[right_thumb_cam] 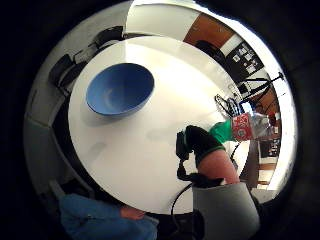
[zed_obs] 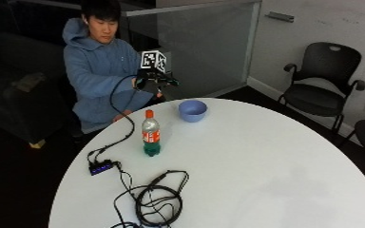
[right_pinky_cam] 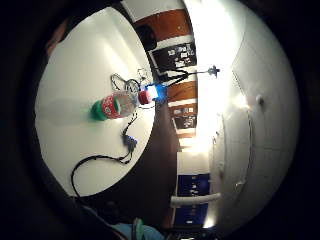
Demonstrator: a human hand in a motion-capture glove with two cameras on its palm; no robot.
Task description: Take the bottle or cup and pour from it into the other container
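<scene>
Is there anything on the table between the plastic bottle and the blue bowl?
No. In the outside view, only bare white table separates the capped plastic bottle and the blue bowl.

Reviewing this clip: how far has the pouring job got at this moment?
Nothing looks done yet. The bottle stands upright and capped on the table, apart from the blue bowl. The gloved right hand is raised above the table's far edge, holding nothing. Grasping, uncapping if needed, and pouring into the bowl all remain.
</scene>
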